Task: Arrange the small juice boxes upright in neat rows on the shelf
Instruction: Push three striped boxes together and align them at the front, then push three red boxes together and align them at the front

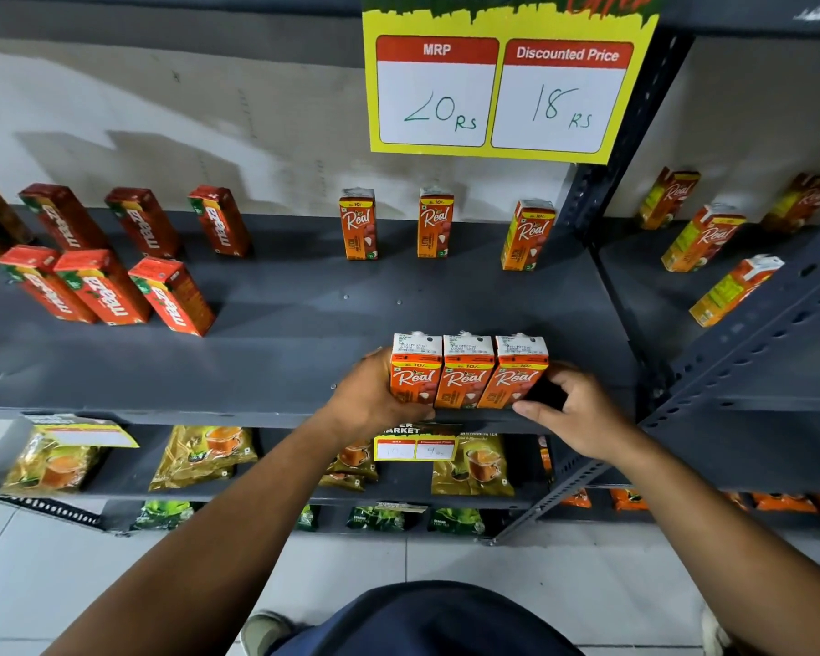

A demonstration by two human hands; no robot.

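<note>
Three orange Real juice boxes [468, 371] stand upright at the front edge of the grey shelf [280, 324], pressed side to side in one tight row. The left hand [375, 400] is cupped against the leftmost box, its thumb under the front of it, while the right hand [576, 414] curls around the right end of the row, fingers bent behind the last box and thumb stretched along the shelf lip. So both hands are closed in on the trio, squeezing it together from either side.

Further back on the same shelf, three more Real boxes [435, 222] stand upright but well apart from one another, near the back wall. To the left, the red Maaza cartons [100, 286] sit in two loose rows, three at the back spaced out and three nearer the front almost touching.

A yellow price sign [503, 87] hangs above, reading 20 Rs and 18 Rs. On the neighbouring shelf to the right are more orange cartons [704, 236]; they look tilted, though the wide lens may be bending them. Tea packets [204, 454] lie on the shelf below.
</note>
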